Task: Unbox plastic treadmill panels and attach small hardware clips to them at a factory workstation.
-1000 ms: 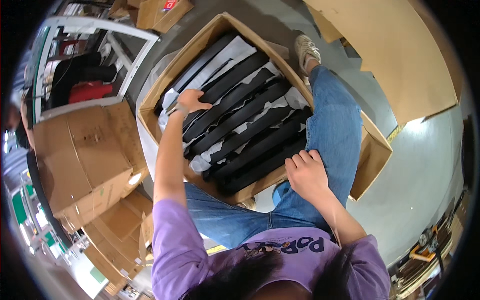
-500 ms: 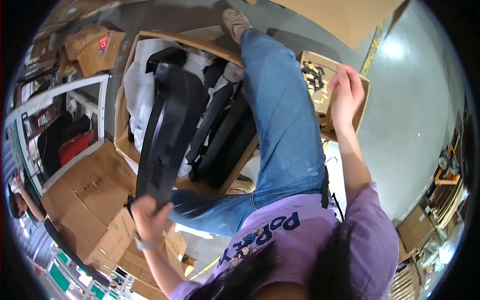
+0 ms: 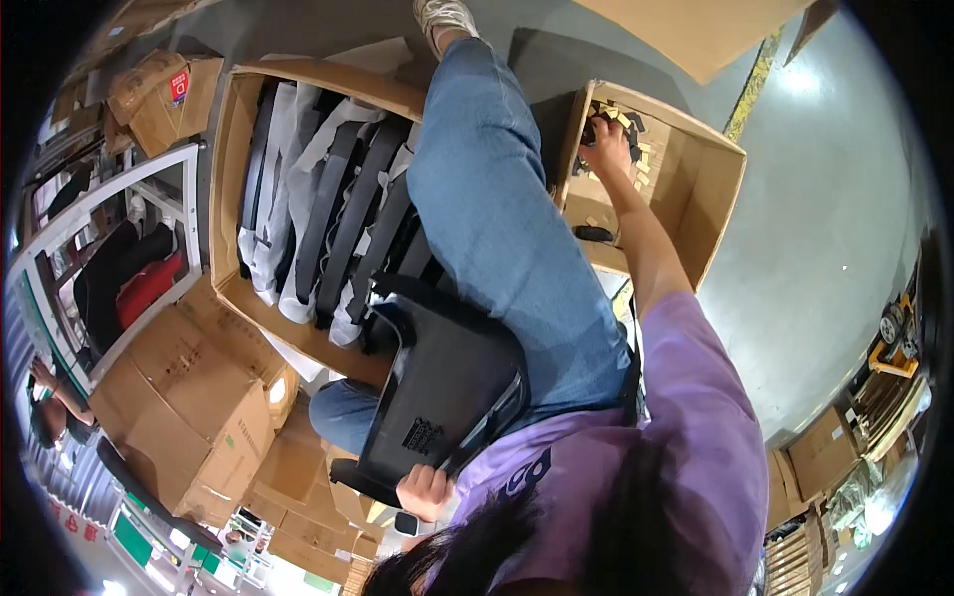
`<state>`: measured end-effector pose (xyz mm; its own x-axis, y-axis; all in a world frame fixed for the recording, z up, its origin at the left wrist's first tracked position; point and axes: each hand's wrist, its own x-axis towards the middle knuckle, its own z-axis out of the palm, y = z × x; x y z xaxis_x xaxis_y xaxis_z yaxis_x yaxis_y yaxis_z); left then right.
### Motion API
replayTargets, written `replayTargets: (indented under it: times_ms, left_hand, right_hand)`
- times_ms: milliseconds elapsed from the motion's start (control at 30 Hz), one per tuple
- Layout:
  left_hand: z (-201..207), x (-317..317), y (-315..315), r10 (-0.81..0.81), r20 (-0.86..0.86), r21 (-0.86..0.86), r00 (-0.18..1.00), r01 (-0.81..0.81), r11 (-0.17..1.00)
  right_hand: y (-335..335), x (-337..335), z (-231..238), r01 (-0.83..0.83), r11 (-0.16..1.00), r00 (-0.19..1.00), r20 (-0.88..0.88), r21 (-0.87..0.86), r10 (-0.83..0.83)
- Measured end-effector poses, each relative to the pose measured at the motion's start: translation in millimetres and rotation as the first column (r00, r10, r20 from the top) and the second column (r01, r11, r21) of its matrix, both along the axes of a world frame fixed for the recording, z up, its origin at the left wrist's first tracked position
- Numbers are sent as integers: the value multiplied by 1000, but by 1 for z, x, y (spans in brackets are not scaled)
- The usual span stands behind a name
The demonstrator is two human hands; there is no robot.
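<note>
A black moulded plastic panel rests against my lap, slanting up between my legs. My left hand is closed on its lower edge. In the small cardboard box at the right, my right hand reaches among small black and tan pieces. Its fingers look spread over the pile, with their tips partly hidden. A separate dark oval piece lies in the same box, nearer to me. Left of my leg, a large open carton holds several black panels standing in rows with white wrapping between them.
Stacked cardboard boxes fill the lower left, beside a white metal frame. Another person is at the far left edge. A large cardboard sheet juts in at the top. Yellow floor tape runs past the small box.
The black panel has come out from above the large carton onto my lap, with my left hand still on it. My right hand has gone down into the small box's pieces.
</note>
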<state>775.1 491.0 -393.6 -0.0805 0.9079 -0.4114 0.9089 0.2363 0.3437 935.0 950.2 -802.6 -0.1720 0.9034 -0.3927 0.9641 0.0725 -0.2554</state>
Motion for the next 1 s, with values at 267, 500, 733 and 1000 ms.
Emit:
replayTargets:
  times_ms: [267, 500, 733, 1000]
  left_hand:
    - [-3, -27, 2, -29, 134, -28, 991, 33, 999]
    - [-13, -31, 12, 226, 289, 45, 930, -249, 968]
    - [-16, -18, 13, 402, 305, 219, 863, -475, 853]
    - [-6, -9, 34, 566, 350, 448, 746, -664, 599]
  right_hand:
    - [2, -4, -13, 279, 959, 944, -174, -38, -281]
    - [1, 49, 3, 475, 832, 708, -437, -287, -555]
    - [0, 74, 63, 432, 673, 369, -563, -601, -739]
    - [0, 94, 158, 296, 574, -105, -623, -763, -775]
